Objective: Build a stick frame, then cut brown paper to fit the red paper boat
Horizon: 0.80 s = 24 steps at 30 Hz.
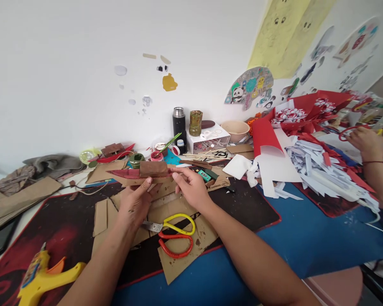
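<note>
A small cardboard model boat (pixel 124 175), red inside with a brown cabin (pixel 153 169), is held level above the mat. My left hand (pixel 138 197) grips its hull from below, thumb on the near side. At the boat's right end, my right hand (pixel 189 187) pinches the hull between thumb and fingers. Below the hands lie scissors (pixel 175 235) with one yellow and one red handle, resting on cut cardboard (pixel 191 250). A yellow glue gun (pixel 44 276) lies at the lower left. Behind the held boat stand paint jars, one green (pixel 136 160) and one pink-red (pixel 157 156).
Another red boat (pixel 115 153) sits at the back left. A black flask (pixel 179 127), a white box (pixel 207 142) and a bowl (pixel 235 130) line the wall. White paper strips (pixel 319 165) are heaped at right, beside another person's hand (pixel 365 142) with scissors.
</note>
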Motion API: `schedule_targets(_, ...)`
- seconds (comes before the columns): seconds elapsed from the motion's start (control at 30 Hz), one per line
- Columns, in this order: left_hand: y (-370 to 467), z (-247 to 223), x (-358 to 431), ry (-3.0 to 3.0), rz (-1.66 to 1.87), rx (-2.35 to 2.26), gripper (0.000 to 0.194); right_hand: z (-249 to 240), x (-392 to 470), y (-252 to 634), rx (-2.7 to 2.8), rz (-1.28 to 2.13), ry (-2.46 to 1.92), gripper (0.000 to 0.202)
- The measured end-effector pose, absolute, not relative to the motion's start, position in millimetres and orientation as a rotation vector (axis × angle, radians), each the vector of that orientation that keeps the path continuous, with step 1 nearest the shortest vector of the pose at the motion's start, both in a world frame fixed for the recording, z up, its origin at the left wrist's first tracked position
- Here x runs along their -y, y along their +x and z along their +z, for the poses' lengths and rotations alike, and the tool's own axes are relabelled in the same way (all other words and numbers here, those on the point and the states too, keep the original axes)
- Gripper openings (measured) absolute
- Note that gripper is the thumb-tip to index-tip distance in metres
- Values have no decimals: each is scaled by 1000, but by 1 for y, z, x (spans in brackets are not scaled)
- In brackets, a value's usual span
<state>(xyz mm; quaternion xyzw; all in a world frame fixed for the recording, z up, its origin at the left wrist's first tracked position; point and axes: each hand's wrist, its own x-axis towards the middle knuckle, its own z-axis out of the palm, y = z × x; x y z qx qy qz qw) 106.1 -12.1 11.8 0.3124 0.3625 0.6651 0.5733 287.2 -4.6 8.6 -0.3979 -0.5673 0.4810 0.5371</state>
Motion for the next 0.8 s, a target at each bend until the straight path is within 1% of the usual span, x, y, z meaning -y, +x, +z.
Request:
schedule_targets(0.17, 113, 19, 17, 854, 1535, -846, 65, 8, 3, 287, 1312, 1260, -951, 45)
schedule_targets(0.27, 115, 20, 19, 875, 1524, -872, 68, 11, 5, 287, 1282, 1351, -977, 45)
schedule_targets(0.37, 117, 20, 19, 901, 1527, -889, 67, 15, 7, 288, 1262, 1401, -999, 42)
schedule_targets(0.6, 118, 22, 20, 931, 1505, -911, 56, 19, 7, 289, 1239, 1439, -1041, 33)
schedule_targets(0.8, 119, 23, 21, 963, 1496, -900, 66, 19, 7, 288, 1238, 1433, -1050, 28)
